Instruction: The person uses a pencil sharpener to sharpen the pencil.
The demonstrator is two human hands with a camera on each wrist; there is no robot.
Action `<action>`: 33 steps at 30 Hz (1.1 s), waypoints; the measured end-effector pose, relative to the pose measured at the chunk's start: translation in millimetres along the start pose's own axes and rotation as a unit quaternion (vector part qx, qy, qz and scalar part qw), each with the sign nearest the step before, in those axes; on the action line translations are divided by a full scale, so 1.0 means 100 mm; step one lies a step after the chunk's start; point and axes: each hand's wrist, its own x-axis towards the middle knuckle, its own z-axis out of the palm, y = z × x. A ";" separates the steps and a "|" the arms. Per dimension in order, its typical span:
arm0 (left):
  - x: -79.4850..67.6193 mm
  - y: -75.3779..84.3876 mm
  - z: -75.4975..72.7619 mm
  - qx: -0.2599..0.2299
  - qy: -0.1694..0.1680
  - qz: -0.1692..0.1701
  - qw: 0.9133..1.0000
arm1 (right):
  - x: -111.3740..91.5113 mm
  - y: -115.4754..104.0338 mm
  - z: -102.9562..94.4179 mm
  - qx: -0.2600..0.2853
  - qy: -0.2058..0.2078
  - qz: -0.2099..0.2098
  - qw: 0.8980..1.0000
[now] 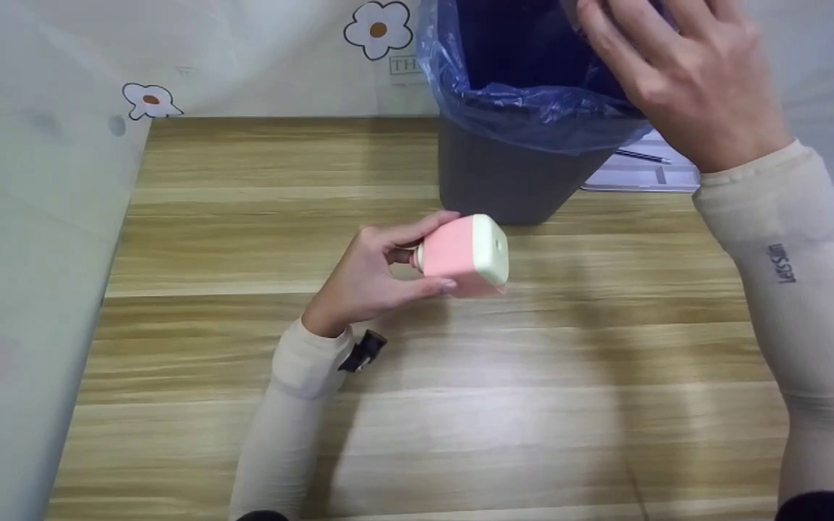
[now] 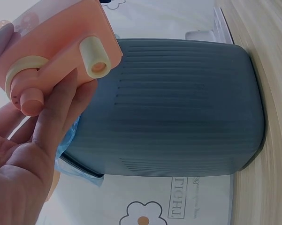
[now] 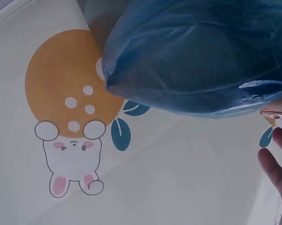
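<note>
My left hand (image 1: 366,278) grips a pink, cream-ended hand-crank pencil sharpener (image 1: 453,253) above the table, in front of the bin. Its crank arm and cream knob (image 2: 95,58) face the left wrist camera, and the fingers curl around the crank side. Over the mouth of the grey bin (image 1: 511,174) is my right hand (image 1: 706,79), back upward and cut off by the top of the head view. In the right wrist view its fingers (image 3: 274,168) are at a small glossy piece (image 3: 274,114), mostly hidden, beside the blue bag (image 3: 192,61).
The bin's blue liner folds over its rim. Behind the bin, a white tray (image 1: 638,181) with a dark pencil (image 1: 645,156) shows partly. A flower-printed pale sheet (image 1: 279,58) covers the back and sides. The wooden table (image 1: 504,412) extends toward the person.
</note>
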 end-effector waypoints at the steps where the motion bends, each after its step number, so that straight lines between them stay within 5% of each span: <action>1: 0.00 -0.03 0.00 0.001 0.000 0.001 1.000 | 0.00 0.00 0.00 -0.006 0.003 -0.008 1.000; 6: -0.01 -0.08 -0.01 0.006 -0.003 0.011 1.000 | -0.01 0.01 0.04 -0.024 0.026 -0.023 0.999; 15: 0.00 -0.07 -0.01 0.008 -0.004 0.007 1.000 | -0.05 0.02 0.05 -0.013 0.036 0.010 0.999; 21: 0.03 0.03 -0.02 0.013 -0.002 -0.008 1.000 | -0.08 -0.03 0.04 0.000 0.065 0.113 0.991; 27: 0.05 0.23 -0.03 0.017 0.004 -0.011 1.000 | -0.15 -0.12 -0.12 0.056 0.085 0.255 0.962; 33: 0.03 0.16 -0.05 0.023 0.020 -0.003 1.000 | -0.22 -0.35 -0.30 0.170 0.164 0.366 0.900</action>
